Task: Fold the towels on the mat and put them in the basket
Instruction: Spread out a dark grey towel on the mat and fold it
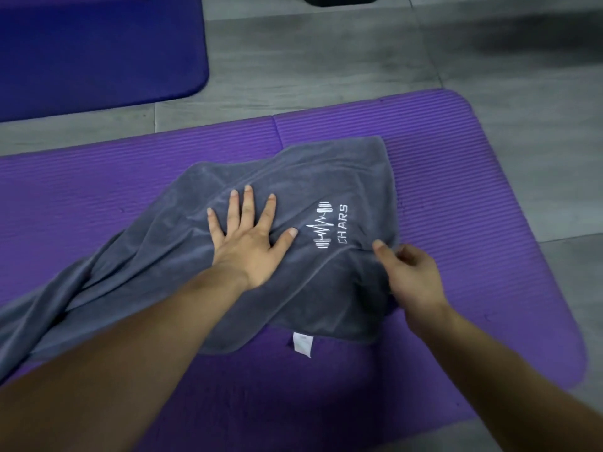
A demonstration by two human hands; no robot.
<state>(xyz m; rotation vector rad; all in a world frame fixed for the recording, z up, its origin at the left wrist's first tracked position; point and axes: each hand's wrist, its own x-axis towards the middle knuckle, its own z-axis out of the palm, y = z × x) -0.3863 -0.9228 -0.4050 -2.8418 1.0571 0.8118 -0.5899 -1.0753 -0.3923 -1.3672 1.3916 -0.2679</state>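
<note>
A grey towel (342,177) with a white "CHARS" logo lies rumpled across the purple mat (463,164); its left end trails off toward the lower left edge of the view. My left hand (248,236) presses flat on the towel's middle with fingers spread. My right hand (411,272) is at the towel's right edge, its thumb and curled fingers pinching a fold of the cloth. A small white care label (301,344) sticks out from the towel's near edge. No basket can be clearly made out.
A second, darker blue mat (98,50) lies at the upper left on the grey floor (326,66). A dark object (341,0) sits cut off at the top edge. The purple mat's rounded corner ends at the right.
</note>
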